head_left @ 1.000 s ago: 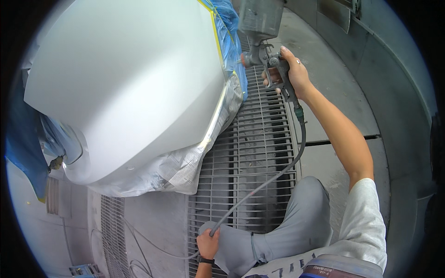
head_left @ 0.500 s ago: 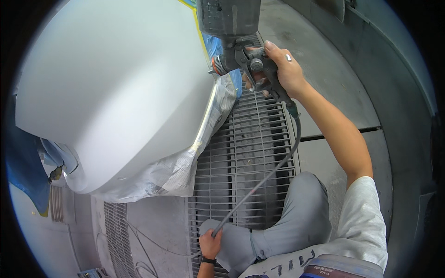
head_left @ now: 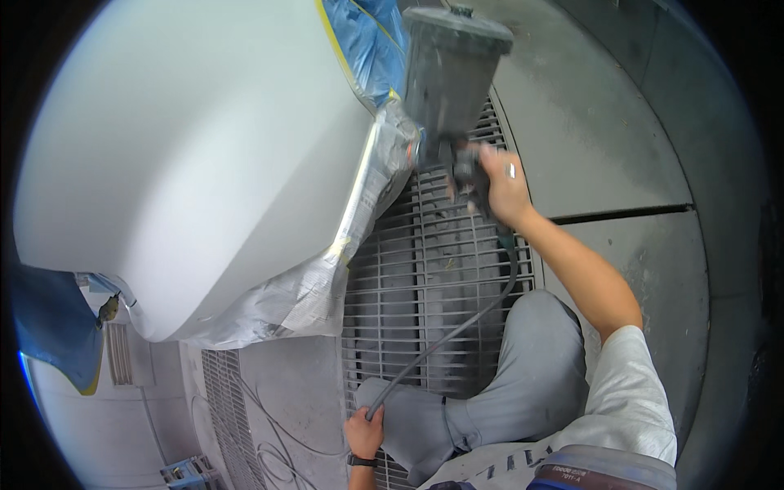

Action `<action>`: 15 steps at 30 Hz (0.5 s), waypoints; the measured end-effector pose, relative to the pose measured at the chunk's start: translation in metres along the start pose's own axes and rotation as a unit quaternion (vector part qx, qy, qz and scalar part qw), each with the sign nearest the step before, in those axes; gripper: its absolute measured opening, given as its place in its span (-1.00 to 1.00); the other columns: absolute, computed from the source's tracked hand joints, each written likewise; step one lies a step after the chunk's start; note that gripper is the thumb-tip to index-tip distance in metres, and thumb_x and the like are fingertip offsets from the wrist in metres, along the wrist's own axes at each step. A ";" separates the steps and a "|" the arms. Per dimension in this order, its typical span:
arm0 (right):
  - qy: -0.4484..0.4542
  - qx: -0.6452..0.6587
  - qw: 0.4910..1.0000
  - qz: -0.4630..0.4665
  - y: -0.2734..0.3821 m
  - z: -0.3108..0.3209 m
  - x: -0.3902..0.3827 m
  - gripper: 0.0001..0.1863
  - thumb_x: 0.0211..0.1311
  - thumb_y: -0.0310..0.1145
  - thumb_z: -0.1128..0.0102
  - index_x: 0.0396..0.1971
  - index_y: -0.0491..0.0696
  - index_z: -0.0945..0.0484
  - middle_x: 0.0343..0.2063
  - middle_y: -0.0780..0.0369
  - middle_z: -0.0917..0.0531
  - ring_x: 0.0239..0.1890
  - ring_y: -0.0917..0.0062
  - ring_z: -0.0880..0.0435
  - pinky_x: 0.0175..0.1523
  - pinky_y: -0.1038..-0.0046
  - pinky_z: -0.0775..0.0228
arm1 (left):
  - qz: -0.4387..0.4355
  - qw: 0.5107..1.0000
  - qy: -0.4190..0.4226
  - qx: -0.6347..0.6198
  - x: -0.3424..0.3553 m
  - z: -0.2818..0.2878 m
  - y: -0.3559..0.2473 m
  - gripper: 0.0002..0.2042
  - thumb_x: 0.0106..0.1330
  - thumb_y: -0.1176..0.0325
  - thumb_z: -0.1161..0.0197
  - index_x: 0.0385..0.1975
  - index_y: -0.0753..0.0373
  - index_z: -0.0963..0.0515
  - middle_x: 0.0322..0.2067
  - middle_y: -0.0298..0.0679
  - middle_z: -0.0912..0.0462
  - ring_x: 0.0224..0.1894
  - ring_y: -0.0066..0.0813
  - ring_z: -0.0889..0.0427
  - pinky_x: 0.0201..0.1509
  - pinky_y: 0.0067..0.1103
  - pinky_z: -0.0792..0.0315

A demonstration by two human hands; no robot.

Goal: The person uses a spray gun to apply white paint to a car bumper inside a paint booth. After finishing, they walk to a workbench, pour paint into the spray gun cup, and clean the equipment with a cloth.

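My right hand (head_left: pixel 508 188) is wrapped round the grip of a dark spray gun (head_left: pixel 457 159), blurred by motion. A grey lidded paint cup (head_left: pixel 453 73) sits on top of the gun, tilted a little. The gun's nozzle points left, toward a large white curved body panel (head_left: pixel 196 163). A grey air hose (head_left: pixel 457 331) runs from the gun's handle down to my left hand (head_left: pixel 364 431), whose fingers are closed round it beside my knee. Silver masking sheet (head_left: pixel 314 298), blue film (head_left: pixel 371 45) and yellow tape border the panel. Whether spray leaves the nozzle cannot be made out.
Metal floor grating (head_left: pixel 433 269) lies under and beside my legs. Loose hose (head_left: pixel 273 420) trails across the floor at lower left, near a blue crate-like object (head_left: pixel 189 474). Blue sheeting (head_left: pixel 57 318) hangs at the panel's left. A grey wall (head_left: pixel 719 147) rises on the right.
My right hand has brought the spray gun lower and slightly right, away from the panel's edge, so the cup's lid now shows. My left hand still grips the hose. The view has shifted slightly.
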State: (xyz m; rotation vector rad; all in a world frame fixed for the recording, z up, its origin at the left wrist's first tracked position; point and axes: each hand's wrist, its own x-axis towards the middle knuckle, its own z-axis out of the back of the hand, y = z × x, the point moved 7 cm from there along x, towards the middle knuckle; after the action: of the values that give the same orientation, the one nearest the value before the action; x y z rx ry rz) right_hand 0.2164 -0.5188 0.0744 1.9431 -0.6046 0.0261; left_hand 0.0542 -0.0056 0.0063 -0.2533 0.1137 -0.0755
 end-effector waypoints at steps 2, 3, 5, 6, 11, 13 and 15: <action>0.115 0.026 0.993 -0.013 -0.002 -0.014 -0.034 -0.38 0.57 0.05 0.13 -0.07 -0.28 -0.61 -0.47 0.12 -0.74 -0.60 0.62 -0.64 -0.61 0.62 -0.45 | 0.003 1.000 0.007 0.011 -0.002 -0.004 0.002 -0.66 0.23 0.16 -0.42 -0.58 0.31 -0.56 -0.65 0.08 -0.56 -0.53 0.16 -0.60 -0.45 -0.17 -0.41; 0.182 0.040 0.982 -0.020 -0.004 -0.020 -0.046 -0.37 0.58 0.05 0.15 -0.03 -0.31 -0.60 -0.46 0.11 -0.74 -0.59 0.62 -0.65 -0.60 0.62 -0.46 | 0.009 1.000 0.017 0.016 -0.002 -0.007 0.002 -0.66 0.22 0.16 -0.42 -0.58 0.31 -0.56 -0.65 0.07 -0.56 -0.54 0.16 -0.59 -0.45 -0.16 -0.41; 0.196 0.038 0.979 -0.034 -0.016 -0.015 -0.050 -0.38 0.58 0.03 0.14 0.02 -0.32 -0.57 -0.45 0.09 -0.74 -0.54 0.57 -0.70 -0.59 0.61 -0.50 | -0.006 1.000 0.019 0.020 -0.001 -0.010 -0.005 -0.67 0.22 0.16 -0.42 -0.58 0.30 -0.56 -0.66 0.06 -0.56 -0.55 0.15 -0.59 -0.46 -0.17 -0.41; 0.188 0.041 0.980 -0.055 -0.025 -0.009 -0.042 -0.38 0.58 0.03 0.14 0.02 -0.32 -0.57 -0.45 0.09 -0.74 -0.53 0.55 -0.71 -0.59 0.61 -0.51 | -0.012 1.000 0.014 0.025 0.000 -0.010 -0.009 -0.67 0.22 0.16 -0.42 -0.58 0.30 -0.56 -0.66 0.05 -0.56 -0.55 0.14 -0.59 -0.47 -0.18 -0.41; 0.031 0.007 0.997 -0.066 -0.061 0.043 0.042 -0.44 0.59 0.00 0.13 -0.11 -0.24 -0.62 -0.47 0.12 -0.71 -0.51 0.48 -0.73 -0.67 0.56 -0.47 | 0.014 1.000 0.020 -0.018 0.009 -0.010 -0.028 -0.67 0.23 0.15 -0.42 -0.58 0.29 -0.57 -0.68 0.02 -0.55 -0.58 0.11 -0.58 -0.49 -0.22 -0.40; -0.077 0.025 0.995 -0.063 -0.073 0.064 0.079 -0.48 0.54 0.02 0.01 -0.36 -0.16 -0.63 -0.57 0.20 -0.67 -0.59 0.53 -0.67 -0.68 0.50 -0.44 | 0.037 0.999 0.020 -0.031 0.010 -0.009 -0.032 -0.66 0.24 0.15 -0.41 -0.58 0.30 -0.57 -0.69 0.02 -0.54 -0.59 0.10 -0.57 -0.50 -0.24 -0.39; -0.193 -0.075 0.978 -0.026 -0.073 0.082 0.110 -0.47 0.50 0.00 -0.08 -0.56 -0.13 -0.54 -0.70 0.27 -0.55 -0.68 0.56 -0.61 -0.69 0.47 -0.41 | 0.059 0.997 0.020 -0.046 0.008 -0.005 -0.034 -0.66 0.25 0.16 -0.41 -0.58 0.31 -0.57 -0.69 0.01 -0.54 -0.60 0.09 -0.56 -0.50 -0.25 -0.38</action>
State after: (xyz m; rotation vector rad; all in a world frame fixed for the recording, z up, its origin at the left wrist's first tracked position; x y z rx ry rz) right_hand 0.3233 -0.6098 0.0069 1.8261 -0.7841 -0.4267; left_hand 0.0599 -0.0407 0.0096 -0.3359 0.1720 0.0424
